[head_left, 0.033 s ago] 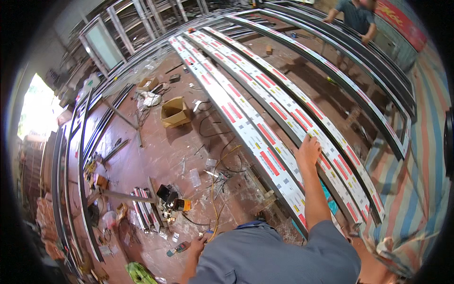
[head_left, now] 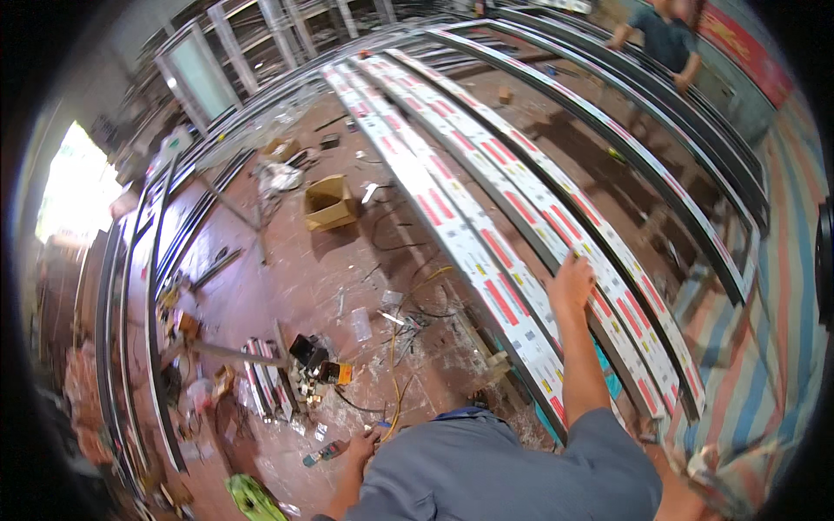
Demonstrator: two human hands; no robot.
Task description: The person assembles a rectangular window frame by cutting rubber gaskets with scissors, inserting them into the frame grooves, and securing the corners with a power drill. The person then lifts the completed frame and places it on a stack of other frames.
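My right hand (head_left: 572,282) rests on a long white-faced bar (head_left: 543,227) with red labels, fingers curled and pinched together over its face. A small dark thing may be at the fingertips; blur hides it. Low in the view, my left hand (head_left: 359,446) is closed round a slim hand tool (head_left: 323,454) with a dark body and teal end, held beside my body. The exact kind of tool is unclear. Another labelled bar pair (head_left: 460,241) lies just left of my right hand, and one more labelled bar (head_left: 599,221) runs along its right side.
On the reddish floor stand an open cardboard box (head_left: 328,205), a black case (head_left: 310,354) and a bundle of short profiles (head_left: 268,382). A yellow cable (head_left: 398,408) trails near my left hand. Dark frames (head_left: 669,187) lie at right, with another person (head_left: 662,42) behind. Striped sheeting (head_left: 786,226) hangs at far right.
The view has swung slightly, so the bars and box sit a little farther right, and the picture is more blurred. Both hands keep nearly the same places.
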